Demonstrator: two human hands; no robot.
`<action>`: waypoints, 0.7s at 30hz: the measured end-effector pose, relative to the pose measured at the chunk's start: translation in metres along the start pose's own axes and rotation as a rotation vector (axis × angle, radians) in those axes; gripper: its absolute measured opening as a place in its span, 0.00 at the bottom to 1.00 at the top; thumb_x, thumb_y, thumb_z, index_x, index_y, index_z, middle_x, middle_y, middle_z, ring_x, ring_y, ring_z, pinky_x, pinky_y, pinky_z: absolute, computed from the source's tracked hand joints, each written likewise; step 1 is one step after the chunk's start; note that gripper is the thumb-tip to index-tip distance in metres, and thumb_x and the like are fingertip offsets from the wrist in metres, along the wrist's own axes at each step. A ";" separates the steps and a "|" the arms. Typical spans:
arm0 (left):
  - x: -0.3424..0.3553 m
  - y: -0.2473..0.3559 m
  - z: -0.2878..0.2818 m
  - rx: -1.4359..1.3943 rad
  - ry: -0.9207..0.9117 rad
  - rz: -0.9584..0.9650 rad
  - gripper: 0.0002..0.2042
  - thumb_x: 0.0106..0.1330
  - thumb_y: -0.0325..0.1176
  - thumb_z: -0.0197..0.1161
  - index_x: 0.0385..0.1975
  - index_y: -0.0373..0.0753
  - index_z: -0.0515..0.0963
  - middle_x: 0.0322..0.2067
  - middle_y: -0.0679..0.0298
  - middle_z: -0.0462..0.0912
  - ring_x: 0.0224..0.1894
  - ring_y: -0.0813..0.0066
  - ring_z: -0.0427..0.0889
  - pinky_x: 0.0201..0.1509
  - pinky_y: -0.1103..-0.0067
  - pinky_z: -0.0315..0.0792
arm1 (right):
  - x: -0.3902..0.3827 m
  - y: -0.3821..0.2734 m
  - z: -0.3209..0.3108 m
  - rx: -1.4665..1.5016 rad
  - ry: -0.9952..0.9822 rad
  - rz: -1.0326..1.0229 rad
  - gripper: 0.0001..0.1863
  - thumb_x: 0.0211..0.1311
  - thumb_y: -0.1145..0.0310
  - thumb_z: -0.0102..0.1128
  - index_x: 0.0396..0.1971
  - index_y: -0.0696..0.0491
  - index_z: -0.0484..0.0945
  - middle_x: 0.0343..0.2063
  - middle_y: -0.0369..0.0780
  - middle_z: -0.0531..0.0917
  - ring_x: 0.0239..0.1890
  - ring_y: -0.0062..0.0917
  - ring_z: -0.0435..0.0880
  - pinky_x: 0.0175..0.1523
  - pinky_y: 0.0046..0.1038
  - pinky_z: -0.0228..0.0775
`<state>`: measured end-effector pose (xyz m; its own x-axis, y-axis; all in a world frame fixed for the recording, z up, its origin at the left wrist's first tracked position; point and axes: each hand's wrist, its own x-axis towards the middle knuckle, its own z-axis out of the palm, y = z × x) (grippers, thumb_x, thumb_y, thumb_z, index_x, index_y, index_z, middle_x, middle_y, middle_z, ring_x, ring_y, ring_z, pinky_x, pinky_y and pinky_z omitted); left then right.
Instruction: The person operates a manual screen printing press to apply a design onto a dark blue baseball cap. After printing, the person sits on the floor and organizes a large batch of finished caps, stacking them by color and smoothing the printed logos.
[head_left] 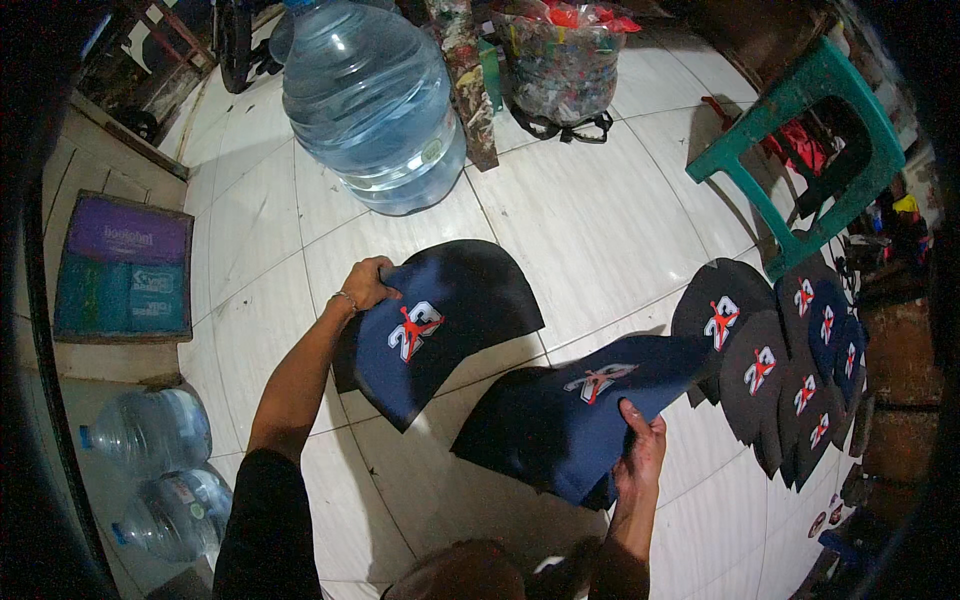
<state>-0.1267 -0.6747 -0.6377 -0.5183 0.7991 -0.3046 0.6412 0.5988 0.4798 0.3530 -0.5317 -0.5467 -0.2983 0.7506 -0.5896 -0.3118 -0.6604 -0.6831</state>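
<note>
So the left hand [368, 283] is pinching a navy fabric cap panel with red-white embroidery [425, 330] over the white tiled floor [580, 220], while the right hand [640, 445] is gripping a second navy panel [575, 410]. Best keeping them flat and lining up with the overlapped row of finished panels [790, 380].

Both arms reach forward, left hand [367, 283] and right hand [640, 450] each closed in a grip.

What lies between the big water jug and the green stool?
In the head view, bare white floor tiles separate the water jug from the green stool.
</note>
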 end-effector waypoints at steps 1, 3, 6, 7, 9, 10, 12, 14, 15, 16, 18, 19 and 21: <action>-0.001 -0.002 0.006 -0.059 -0.052 -0.009 0.24 0.42 0.43 0.79 0.38 0.36 0.83 0.32 0.53 0.85 0.35 0.59 0.84 0.43 0.71 0.75 | 0.001 0.000 0.003 -0.009 -0.019 -0.011 0.17 0.54 0.76 0.67 0.44 0.58 0.76 0.38 0.42 0.84 0.36 0.31 0.84 0.44 0.34 0.79; 0.003 -0.007 0.009 0.070 -0.028 0.055 0.21 0.46 0.41 0.77 0.37 0.36 0.84 0.31 0.53 0.86 0.34 0.63 0.84 0.42 0.72 0.76 | 0.003 -0.003 0.015 -0.030 -0.051 0.001 0.17 0.54 0.76 0.67 0.44 0.58 0.76 0.38 0.42 0.84 0.36 0.31 0.84 0.45 0.33 0.78; -0.004 0.004 0.010 -0.055 -0.046 0.037 0.18 0.50 0.40 0.75 0.38 0.36 0.84 0.31 0.56 0.86 0.32 0.68 0.84 0.42 0.73 0.76 | 0.005 -0.008 0.045 -0.089 -0.132 -0.021 0.16 0.54 0.77 0.67 0.44 0.58 0.77 0.39 0.41 0.84 0.39 0.28 0.84 0.49 0.31 0.76; -0.007 0.008 0.011 -0.148 -0.060 0.012 0.18 0.51 0.40 0.74 0.39 0.36 0.84 0.31 0.57 0.86 0.31 0.69 0.84 0.42 0.73 0.77 | 0.007 -0.006 0.055 -0.136 -0.168 -0.020 0.17 0.54 0.76 0.66 0.45 0.58 0.78 0.39 0.41 0.84 0.40 0.29 0.83 0.51 0.31 0.75; -0.025 -0.004 0.015 -0.281 -0.098 -0.051 0.18 0.54 0.41 0.74 0.40 0.35 0.83 0.31 0.59 0.86 0.31 0.70 0.84 0.41 0.74 0.77 | 0.004 -0.005 0.090 -0.162 -0.314 0.043 0.18 0.54 0.76 0.66 0.47 0.58 0.77 0.40 0.41 0.84 0.42 0.29 0.83 0.53 0.32 0.74; -0.037 -0.010 0.015 -0.342 -0.110 -0.086 0.18 0.55 0.41 0.73 0.41 0.35 0.83 0.31 0.60 0.86 0.30 0.70 0.84 0.40 0.74 0.77 | 0.001 -0.005 0.110 -0.137 -0.426 0.096 0.20 0.53 0.76 0.66 0.48 0.58 0.77 0.40 0.41 0.84 0.42 0.30 0.83 0.53 0.32 0.74; -0.056 0.002 0.011 -0.465 -0.186 -0.161 0.23 0.58 0.46 0.71 0.46 0.34 0.80 0.35 0.63 0.85 0.33 0.70 0.83 0.42 0.75 0.77 | 0.007 0.004 0.132 -0.213 -0.553 0.026 0.20 0.54 0.69 0.67 0.47 0.57 0.78 0.41 0.40 0.84 0.43 0.27 0.82 0.52 0.29 0.72; -0.077 0.007 0.012 -0.722 -0.235 -0.240 0.24 0.58 0.45 0.71 0.48 0.34 0.80 0.36 0.63 0.85 0.34 0.71 0.83 0.42 0.75 0.78 | 0.013 0.027 0.143 -0.328 -0.616 0.018 0.20 0.55 0.68 0.67 0.47 0.57 0.78 0.41 0.40 0.84 0.43 0.27 0.82 0.51 0.30 0.71; -0.083 0.009 0.011 -0.849 -0.260 -0.275 0.24 0.58 0.45 0.71 0.48 0.34 0.79 0.37 0.63 0.85 0.35 0.71 0.83 0.43 0.76 0.78 | 0.027 0.053 0.143 -0.405 -0.604 0.035 0.20 0.54 0.70 0.67 0.48 0.58 0.77 0.41 0.40 0.84 0.43 0.29 0.82 0.52 0.32 0.71; -0.089 0.007 0.007 -0.984 -0.287 -0.322 0.24 0.58 0.45 0.71 0.49 0.34 0.79 0.37 0.63 0.85 0.36 0.72 0.83 0.43 0.76 0.78 | 0.040 0.079 0.143 -0.484 -0.598 0.064 0.20 0.54 0.72 0.66 0.48 0.59 0.77 0.41 0.41 0.84 0.43 0.31 0.82 0.53 0.34 0.71; -0.090 0.007 -0.002 -1.227 -0.379 -0.396 0.24 0.58 0.44 0.71 0.50 0.34 0.78 0.39 0.62 0.85 0.37 0.73 0.83 0.44 0.77 0.78 | 0.060 0.128 0.133 -0.543 -0.542 0.155 0.20 0.54 0.70 0.66 0.48 0.59 0.77 0.40 0.42 0.84 0.43 0.33 0.82 0.52 0.34 0.70; -0.096 0.004 -0.007 -1.320 -0.410 -0.440 0.25 0.58 0.43 0.71 0.50 0.34 0.78 0.39 0.62 0.85 0.38 0.73 0.83 0.45 0.77 0.78 | 0.065 0.153 0.126 -0.569 -0.527 0.215 0.20 0.54 0.69 0.66 0.47 0.59 0.77 0.40 0.42 0.84 0.43 0.34 0.82 0.52 0.35 0.70; -0.097 0.001 -0.011 -1.382 -0.492 -0.485 0.25 0.58 0.43 0.71 0.52 0.34 0.77 0.40 0.62 0.85 0.39 0.74 0.83 0.45 0.78 0.78 | 0.082 0.207 0.103 -0.835 -0.470 -0.046 0.22 0.54 0.67 0.66 0.48 0.59 0.76 0.40 0.44 0.83 0.43 0.37 0.82 0.52 0.36 0.69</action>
<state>-0.0823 -0.7524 -0.5986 -0.1058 0.6534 -0.7496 -0.6774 0.5045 0.5354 0.1709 -0.6086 -0.6921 -0.6900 0.5707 -0.4452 0.3571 -0.2665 -0.8952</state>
